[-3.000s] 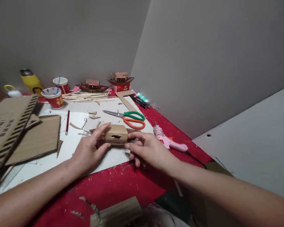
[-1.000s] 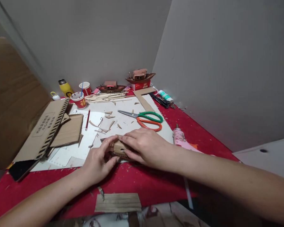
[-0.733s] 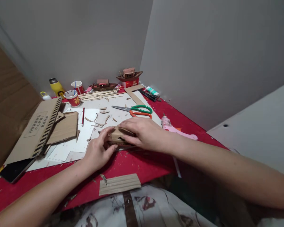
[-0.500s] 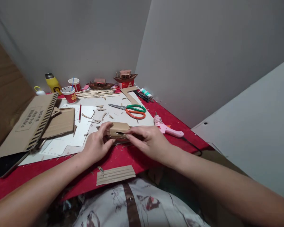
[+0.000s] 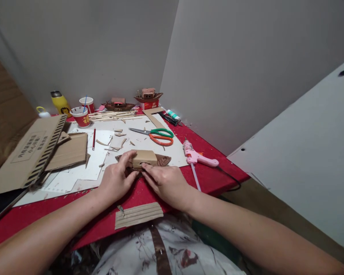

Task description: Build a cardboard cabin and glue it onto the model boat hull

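Left hand [image 5: 114, 179] pinches cardboard boat model [image 5: 144, 159] at its left end; right hand [image 5: 163, 182] presses near side. Hull's long axis runs left-right, just beyond both.

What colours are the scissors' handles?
The scissors have one green and one orange handle, seen in the head view.

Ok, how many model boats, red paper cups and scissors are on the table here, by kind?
Brown cardboard model boats: 3
Red paper cups: 2
Green-and-orange-handled scissors: 1
Total: 6
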The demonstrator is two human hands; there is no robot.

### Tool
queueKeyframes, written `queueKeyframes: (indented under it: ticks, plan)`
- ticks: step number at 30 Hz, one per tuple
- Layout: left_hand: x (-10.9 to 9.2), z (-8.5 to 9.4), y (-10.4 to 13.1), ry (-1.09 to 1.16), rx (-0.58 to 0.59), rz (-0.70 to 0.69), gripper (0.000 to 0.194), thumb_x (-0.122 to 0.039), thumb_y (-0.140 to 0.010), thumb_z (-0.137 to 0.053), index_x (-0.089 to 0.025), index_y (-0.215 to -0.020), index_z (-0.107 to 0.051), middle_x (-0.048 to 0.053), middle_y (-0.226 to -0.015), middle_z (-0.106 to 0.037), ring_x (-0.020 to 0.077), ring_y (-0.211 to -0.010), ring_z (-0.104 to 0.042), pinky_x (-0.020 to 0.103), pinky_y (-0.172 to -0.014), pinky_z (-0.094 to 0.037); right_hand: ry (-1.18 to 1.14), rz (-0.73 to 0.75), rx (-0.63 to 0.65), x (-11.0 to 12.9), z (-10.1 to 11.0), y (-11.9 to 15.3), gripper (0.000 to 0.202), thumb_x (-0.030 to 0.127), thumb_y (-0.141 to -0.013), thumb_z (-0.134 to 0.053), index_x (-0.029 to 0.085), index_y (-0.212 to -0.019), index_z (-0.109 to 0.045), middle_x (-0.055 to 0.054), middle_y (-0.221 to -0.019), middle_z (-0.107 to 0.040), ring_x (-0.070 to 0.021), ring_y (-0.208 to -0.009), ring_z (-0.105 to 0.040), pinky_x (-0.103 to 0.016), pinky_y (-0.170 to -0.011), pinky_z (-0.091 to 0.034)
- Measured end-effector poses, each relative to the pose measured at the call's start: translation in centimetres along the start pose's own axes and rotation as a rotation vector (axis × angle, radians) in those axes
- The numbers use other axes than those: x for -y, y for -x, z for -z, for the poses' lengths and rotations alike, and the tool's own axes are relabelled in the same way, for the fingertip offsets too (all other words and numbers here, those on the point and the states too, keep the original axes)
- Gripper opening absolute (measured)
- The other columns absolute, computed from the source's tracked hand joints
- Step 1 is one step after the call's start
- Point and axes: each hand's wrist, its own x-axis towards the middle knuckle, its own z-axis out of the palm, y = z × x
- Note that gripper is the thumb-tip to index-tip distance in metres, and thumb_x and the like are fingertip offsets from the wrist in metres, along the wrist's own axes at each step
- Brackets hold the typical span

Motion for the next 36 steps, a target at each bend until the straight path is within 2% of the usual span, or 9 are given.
queueKeyframes:
  ticks: [5, 10, 13, 17, 21, 26, 32, 36]
  plan:
    - [0.3, -0.4, 0.2, -0.002, 0.008, -0.043, 0.051, -0.014, -0.082, -0.058, -0.019, -0.132, -0.045, 0.011, -0.129, -0.064, 0.0230, -0.093, -0.072, 0.036, -0.082, -0.057, -0.005, -0.059, 0.011, 0.3, -0.2, -0.5, 0.022, 0.023, -0.096, -0.050, 0.015, -0.103, -0.068, -0.008, -0.093, -0.078, -0.0189, -0.076, -0.073, -0.026, -0.067, -0.051]
    - [0.6, -0.7, 0.2, -0.002, -0.008, -0.069, 0.048, -0.014, -0.083, -0.058, -0.023, -0.129, -0.047, 0.007, -0.125, -0.066, 0.0200, -0.090, -0.072, 0.033, -0.082, -0.057, 0.004, -0.058, -0.002, 0.4, -0.5, -0.7, 0.021, 0.021, -0.096, -0.049, 0.016, -0.095, -0.069, -0.007, -0.085, -0.077, -0.0177, -0.071, -0.072, -0.025, -0.063, -0.049]
    - [0.5, -0.7, 0.0, -0.002, -0.020, -0.066, 0.046, -0.015, -0.083, -0.058, -0.023, -0.127, -0.048, 0.007, -0.120, -0.068, 0.0196, -0.086, -0.072, 0.032, -0.077, -0.057, 0.010, -0.011, -0.040, 0.2, -0.4, -0.2, 0.023, 0.019, -0.096, -0.048, 0.015, -0.102, -0.069, -0.008, -0.088, -0.078, -0.0181, -0.071, -0.073, -0.025, -0.063, -0.052]
    - [0.2, -0.5, -0.3, 0.015, -0.042, -0.050, 0.047, -0.018, -0.083, -0.060, -0.021, -0.128, -0.046, 0.009, -0.121, -0.068, 0.0217, -0.091, -0.072, 0.034, -0.079, -0.057, -0.003, 0.044, -0.145, -0.3, 0.0, 1.0, 0.028, 0.019, -0.098, -0.044, 0.012, -0.111, -0.067, -0.012, -0.103, -0.076, -0.0181, -0.086, -0.074, -0.027, -0.076, -0.056]
    - [0.1, -0.5, -0.4, 0.017, -0.041, -0.046, 0.048, -0.017, -0.082, -0.061, -0.020, -0.128, -0.047, 0.010, -0.122, -0.067, 0.0210, -0.087, -0.072, 0.034, -0.076, -0.057, 0.008, 0.105, -0.193, -0.5, 0.0, 1.5, 0.028, 0.016, -0.098, -0.044, 0.010, -0.110, -0.068, -0.011, -0.094, -0.077, -0.0169, -0.078, -0.074, -0.027, -0.071, -0.057]
    - [0.1, -0.6, -0.3, 0.003, -0.041, -0.055, 0.047, -0.015, -0.081, -0.061, -0.021, -0.126, -0.047, 0.008, -0.118, -0.068, 0.0193, -0.083, -0.071, 0.032, -0.074, -0.057, 0.062, 0.128, -0.189, -0.7, -0.5, 0.8, 0.026, 0.016, -0.098, -0.045, 0.010, -0.106, -0.069, -0.008, -0.077, -0.077, -0.0159, -0.064, -0.071, -0.025, -0.061, -0.053]
    - [0.3, -1.0, -0.1, 0.033, -0.059, -0.104, 0.043, -0.014, -0.084, -0.058, -0.019, -0.125, -0.048, 0.008, -0.120, -0.067, 0.0168, -0.082, -0.071, 0.027, -0.071, -0.057, 0.066, 0.092, -0.147, -0.7, -0.9, 0.5, 0.026, 0.018, -0.097, -0.046, 0.005, -0.108, -0.066, -0.011, -0.083, -0.077, -0.0162, -0.065, -0.071, -0.025, -0.061, -0.053]
    - [0.3, -1.0, 0.1, 0.006, -0.048, -0.126, 0.043, -0.013, -0.084, -0.058, -0.021, -0.124, -0.048, 0.006, -0.121, -0.067, 0.0161, -0.084, -0.071, 0.026, -0.070, -0.056, 0.058, 0.056, -0.114, -0.3, -1.0, 0.4, 0.024, 0.019, -0.098, -0.043, 0.011, -0.097, -0.067, -0.009, -0.083, -0.077, -0.0151, -0.064, -0.071, -0.023, -0.059, -0.052]
